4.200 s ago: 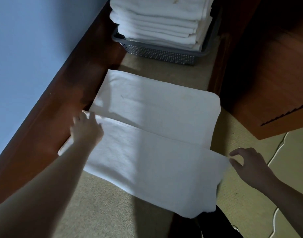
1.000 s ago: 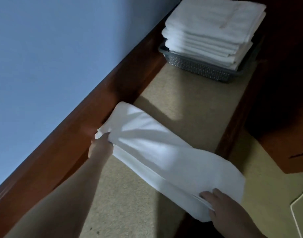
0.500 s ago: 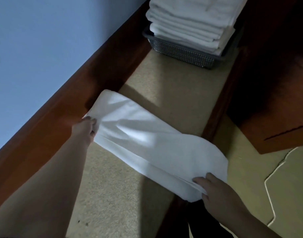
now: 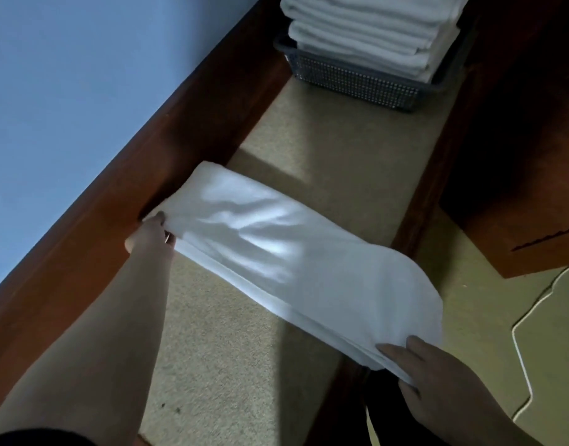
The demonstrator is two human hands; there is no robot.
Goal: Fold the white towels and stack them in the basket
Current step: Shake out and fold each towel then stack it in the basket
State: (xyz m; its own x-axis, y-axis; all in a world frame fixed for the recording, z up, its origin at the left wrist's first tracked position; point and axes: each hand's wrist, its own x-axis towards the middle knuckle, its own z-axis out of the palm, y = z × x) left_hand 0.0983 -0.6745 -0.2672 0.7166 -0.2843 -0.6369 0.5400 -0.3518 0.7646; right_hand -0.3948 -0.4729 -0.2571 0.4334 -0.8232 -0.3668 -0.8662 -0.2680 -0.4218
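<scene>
left hand [image 4: 149, 235] and right hand [image 4: 437, 381] each pinch an end of the folded towel [image 4: 293, 262]; its layers, apparently loose, could slide apart before reaching the far basket [image 4: 357, 78].

A white towel [image 4: 286, 252], folded lengthwise into a long layered strip, stretches diagonally in front of the basket [image 4: 357, 80], its surface rippled with soft creases. Its end farther from the basket overhangs in stacked layers. The basket is a grey perforated plastic one, and folded white towels [image 4: 370, 30] are piled in it, neatly squared, rising well above its rim, well apart from the strip.
</scene>
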